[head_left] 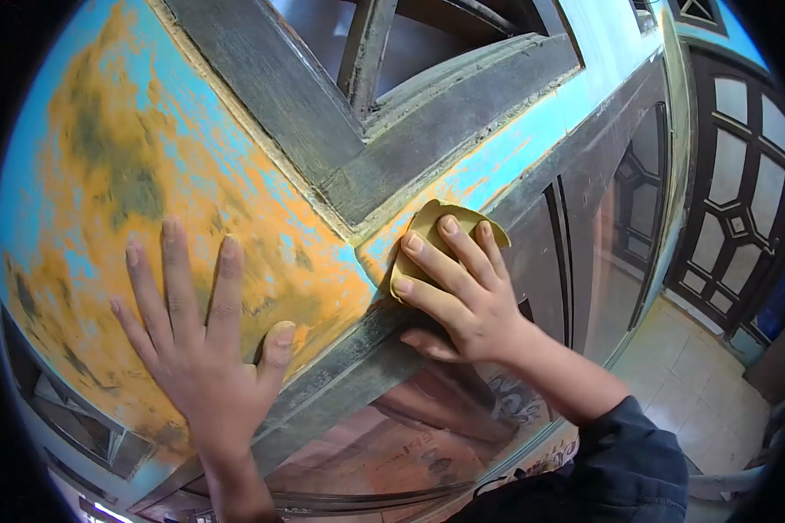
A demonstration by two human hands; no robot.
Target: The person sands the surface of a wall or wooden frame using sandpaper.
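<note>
My left hand (205, 349) lies with its fingers spread against the wall (262, 270), where turquoise paint is worn through to orange and dark grey patches. Nothing is held in it. Under the fingers of my right hand (467, 305) is a curved yellow-tan sheet of sandpaper (432, 222), pressed to the narrow painted strip (488, 170) below the window frame. The thumb sits lower, near the dark wooden ledge. The sheet's working face is hidden against the surface.
A dark wooden window frame (340, 166) with an angled bar rises above my hands. Below runs a dark beam (349, 340) over glass panes (410, 436). At the right stand a panelled door (737, 192) and a tiled floor (685, 383).
</note>
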